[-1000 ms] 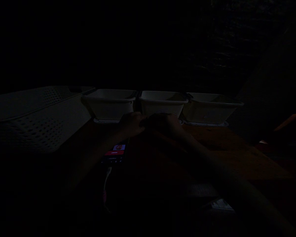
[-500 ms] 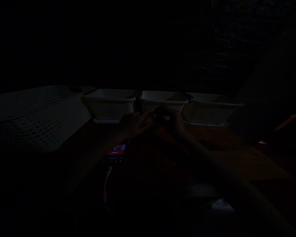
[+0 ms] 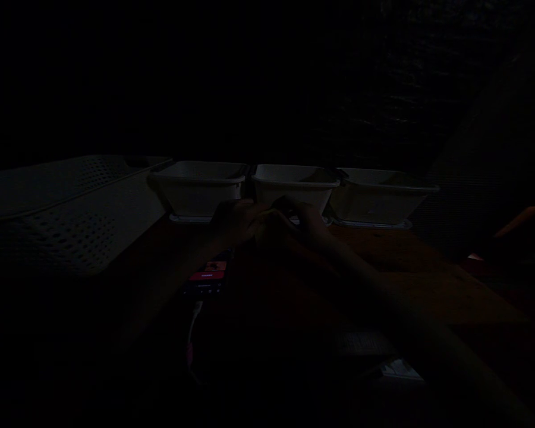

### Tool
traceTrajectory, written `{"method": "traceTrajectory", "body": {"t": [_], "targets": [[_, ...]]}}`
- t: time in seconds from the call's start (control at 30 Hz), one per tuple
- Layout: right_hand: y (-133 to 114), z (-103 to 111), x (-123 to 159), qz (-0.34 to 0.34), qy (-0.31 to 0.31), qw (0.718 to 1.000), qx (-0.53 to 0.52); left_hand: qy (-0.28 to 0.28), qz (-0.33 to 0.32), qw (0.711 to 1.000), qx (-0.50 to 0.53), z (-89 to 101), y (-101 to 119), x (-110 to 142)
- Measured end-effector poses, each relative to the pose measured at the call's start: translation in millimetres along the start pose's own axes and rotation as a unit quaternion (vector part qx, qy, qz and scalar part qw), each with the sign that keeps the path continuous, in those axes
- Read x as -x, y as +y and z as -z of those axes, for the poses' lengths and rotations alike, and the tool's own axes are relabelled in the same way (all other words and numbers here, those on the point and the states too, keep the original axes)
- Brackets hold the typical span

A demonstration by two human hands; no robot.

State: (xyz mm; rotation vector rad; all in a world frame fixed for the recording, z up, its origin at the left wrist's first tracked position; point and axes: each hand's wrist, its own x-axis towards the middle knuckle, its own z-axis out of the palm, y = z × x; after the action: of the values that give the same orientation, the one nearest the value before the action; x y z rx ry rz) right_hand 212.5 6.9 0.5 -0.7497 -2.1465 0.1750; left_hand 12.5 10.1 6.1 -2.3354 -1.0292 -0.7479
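The scene is very dark. My left hand [image 3: 236, 221] and my right hand [image 3: 305, 217] meet in front of the middle white bin [image 3: 296, 181]. The fingers of both hands are closed together at the fingertips. Something small and pale, too dim to name, seems to lie between them. Below my left wrist lies a phone [image 3: 208, 276] with its screen lit, and a white charging cable [image 3: 192, 324] runs from its near end.
A second white bin [image 3: 200, 193] stands to the left and a third bin [image 3: 378, 199] to the right. A large perforated basket [image 3: 134, 208] is at far left. All rest on a wooden table [image 3: 463, 297]. A pale flat thing [image 3: 401, 370] lies near my right forearm.
Both hands have shifted slightly, the right one a little left and down. The fingers have changed their hold, and the picture on the phone screen differs.
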Motion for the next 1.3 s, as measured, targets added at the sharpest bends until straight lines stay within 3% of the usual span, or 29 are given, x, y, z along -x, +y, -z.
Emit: {"method": "traceTrajectory", "body": {"t": [0.17, 0.43, 0.7, 0.83, 0.97, 1.17, 1.3], "targets": [[5, 2, 0, -0.017, -0.026, 0.999, 0.037, -0.032, 0.008, 0.999, -0.013, 3.6, 4, -1], [6, 2, -2, -0.038, -0.019, 0.999, 0.031, -0.078, 0.042, 0.996, -0.013, 8.8, 6, -3], [14, 1, 0, -0.014, -0.012, 1.000, 0.025, -0.058, 0.061, 0.996, 0.001, 6.1, 3, -3], [11, 4, 0, 0.051, -0.025, 0.998, 0.026, -0.023, 0.044, 0.999, -0.001, 4.9, 6, -4], [1, 10, -1, 0.073, -0.070, 0.994, 0.042, -0.016, -0.008, 0.999, -0.030, 6.7, 9, -3], [-1, 13, -4, 0.059, -0.110, 0.991, 0.053, -0.010, -0.084, 0.995, -0.050, 17.0, 14, -3], [4, 13, -2, 0.029, -0.100, 0.994, 0.038, -0.029, -0.076, 0.996, -0.028, 23.0, 18, -4]]}}
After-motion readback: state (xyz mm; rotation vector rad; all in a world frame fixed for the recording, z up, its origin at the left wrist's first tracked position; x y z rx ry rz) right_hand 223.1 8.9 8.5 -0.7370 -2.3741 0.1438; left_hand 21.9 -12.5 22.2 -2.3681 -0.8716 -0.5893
